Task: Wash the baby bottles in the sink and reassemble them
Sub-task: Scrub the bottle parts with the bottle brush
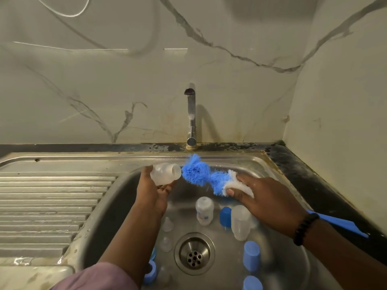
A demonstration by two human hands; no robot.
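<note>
Head view: left hand [154, 190] grips a clear bottle [165, 173] sideways above the sink [125, 206]; right hand [261, 197] grips the bottle brush [201, 174] at its bristle base. Light, stiff, probably wet-slick plastic; best held round the body.

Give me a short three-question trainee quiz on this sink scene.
1. True or false: the blue-and-white bristle bottle brush is already inside the clear plastic baby bottle held by the left hand.
2. Which hand grips the brush at the base of its bristles?
3. The steel tap is: A) running B) showing no water stream.

Key: 1 false, its tip is just outside the bottle's mouth; 2 the right hand; 3 B.
</note>
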